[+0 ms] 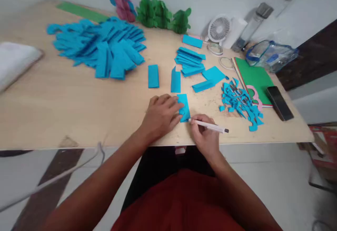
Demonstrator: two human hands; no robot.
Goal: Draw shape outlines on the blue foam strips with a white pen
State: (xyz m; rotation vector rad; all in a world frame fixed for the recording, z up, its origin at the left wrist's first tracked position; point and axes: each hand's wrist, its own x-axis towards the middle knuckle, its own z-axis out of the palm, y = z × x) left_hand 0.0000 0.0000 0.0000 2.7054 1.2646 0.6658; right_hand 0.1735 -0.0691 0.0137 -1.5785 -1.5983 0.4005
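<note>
My right hand (206,134) grips a white pen (210,126), its tip touching the lower right corner of a small blue paper piece (185,110). Across the left edge of that paper lies my left hand (163,113), fingers stretched out and pressing it to the table, so part of the sheet is hidden. Just beyond my hands rest a folded blue paper strip (153,76) and another half-open folded piece (176,81). Blue paper scraps (239,99) are heaped to the right of the pen.
A big pile of cut blue paper (100,41) covers the back left. Toward the right are stacked folded blue papers (189,59), tape rolls (215,49), pink-handled scissors (255,96), a green book (254,76) and a phone (279,103). A small fan (219,29) stands behind.
</note>
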